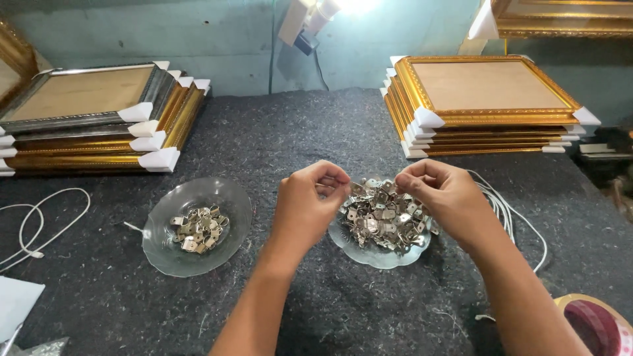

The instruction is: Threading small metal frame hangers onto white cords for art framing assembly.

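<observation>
Now both hands, left (304, 201) and right (443, 196), hover over the hanger dish (379, 254), fingers pinching small metal hangers (382, 214).

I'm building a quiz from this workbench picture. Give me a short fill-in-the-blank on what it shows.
1. Both hands, left hand and right hand, hover over the fuller glass ____ of metal hangers.
2. The second dish lies to their ____.
3. Stacked picture frames wear white ____ protectors.

Missing: dish; left; corner
</observation>
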